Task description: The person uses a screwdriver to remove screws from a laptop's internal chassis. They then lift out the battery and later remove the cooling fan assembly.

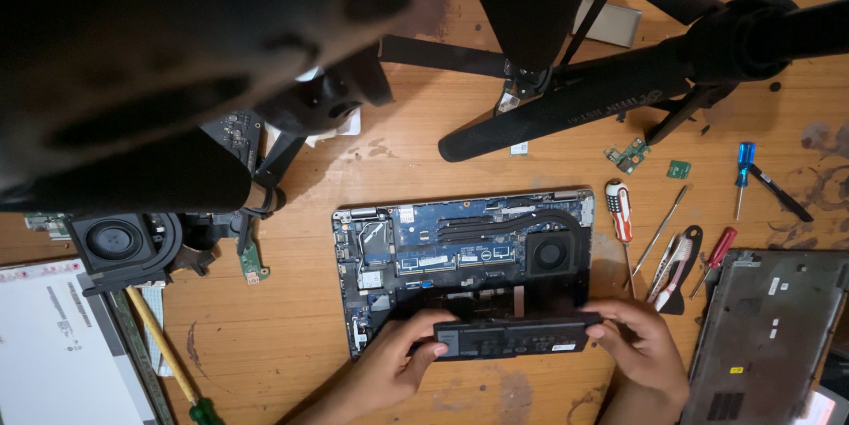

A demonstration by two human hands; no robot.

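Both hands grip a long, flat black battery by its ends: the left hand pinches the left end between thumb and fingers, and the right hand closes its fingers over the right end. The battery sits tilted along the near edge of an opened laptop, partly over the empty bay just beyond the grip, so it seems to be at the point of leaving or entering that bay; which of the two cannot be told. Past the bay lies the blue circuit board with a round fan up and to the right of the right hand. The step in hand looks like handling the battery at its seat, and the next move would call for keeping both ends level so the pack does not twist or catch on the case edge or on any cable hidden beneath it. To the right of the right hand lie screwdrivers with red handles, a brush, and the laptop's grey bottom cover; to the left of the left hand lie a loose fan housing and a yellow-shafted screwdriver.
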